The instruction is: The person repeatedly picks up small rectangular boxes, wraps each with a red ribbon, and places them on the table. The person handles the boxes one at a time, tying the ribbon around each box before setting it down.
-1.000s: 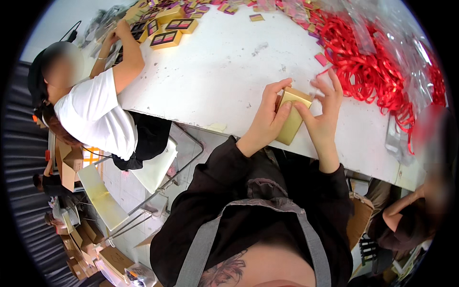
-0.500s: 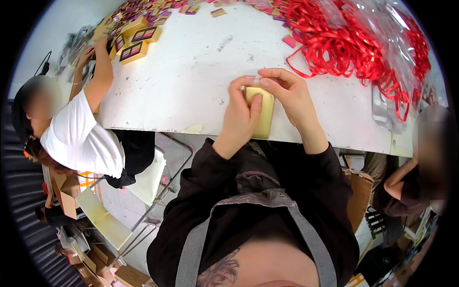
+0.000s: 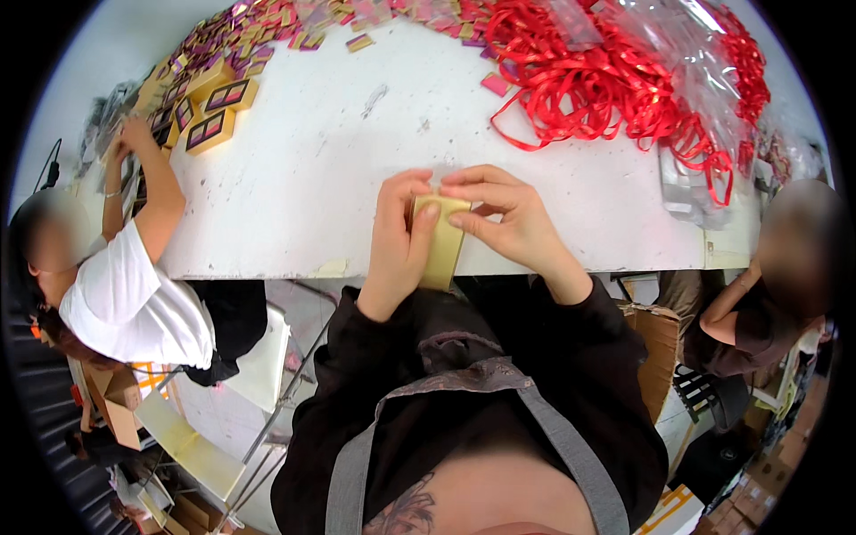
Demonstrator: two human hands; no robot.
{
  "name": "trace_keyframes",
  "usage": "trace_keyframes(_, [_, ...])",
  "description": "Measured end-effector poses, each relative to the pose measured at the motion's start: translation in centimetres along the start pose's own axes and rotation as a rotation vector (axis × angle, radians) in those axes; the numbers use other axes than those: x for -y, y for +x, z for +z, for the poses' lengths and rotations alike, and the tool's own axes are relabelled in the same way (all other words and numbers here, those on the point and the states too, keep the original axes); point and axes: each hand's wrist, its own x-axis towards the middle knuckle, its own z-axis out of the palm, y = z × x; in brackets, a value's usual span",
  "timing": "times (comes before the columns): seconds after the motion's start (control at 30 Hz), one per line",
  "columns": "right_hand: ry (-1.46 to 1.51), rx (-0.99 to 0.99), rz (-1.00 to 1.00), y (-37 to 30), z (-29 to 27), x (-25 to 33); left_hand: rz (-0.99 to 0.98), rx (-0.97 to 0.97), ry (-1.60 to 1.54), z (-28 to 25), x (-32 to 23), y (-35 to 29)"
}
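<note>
A flat gold box (image 3: 440,245) is held over the near edge of the white table (image 3: 312,152). My left hand (image 3: 399,234) wraps its left side with the thumb pressed on the face. My right hand (image 3: 506,221) pinches its top right corner with the fingertips. Both hands grip the same box, and much of it is hidden under my fingers. My black sleeves and a grey apron strap fill the lower view.
A heap of red ribbon (image 3: 615,80) under clear plastic wrap (image 3: 687,53) lies at the far right. Gold and pink boxes (image 3: 209,111) spread along the far left. A person in a white shirt (image 3: 134,294) works at left; another person (image 3: 758,303) sits at right.
The gold box has come closer to the table's near edge and turned more upright. My hands have shifted their grip around it. The person at left reached further into the boxes.
</note>
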Motion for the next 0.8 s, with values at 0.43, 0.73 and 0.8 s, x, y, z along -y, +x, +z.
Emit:
trace_keyframes(0.43, [-1.483,-0.907,0.309,17.2,-19.0,-7.3,0.065,-0.164,0.688,-6.1,0.4,4.2])
trace_keyframes(0.73, [-1.373,-1.111,-0.281,14.8,-14.7,-4.5,0.01,-0.295,0.553,-6.7,-1.2,-3.5])
trace_keyframes(0.8, [-1.304,-0.903,-0.647,11.8,-6.6,-1.3,-0.002,-0.433,0.021,-4.2,-2.4,-2.9])
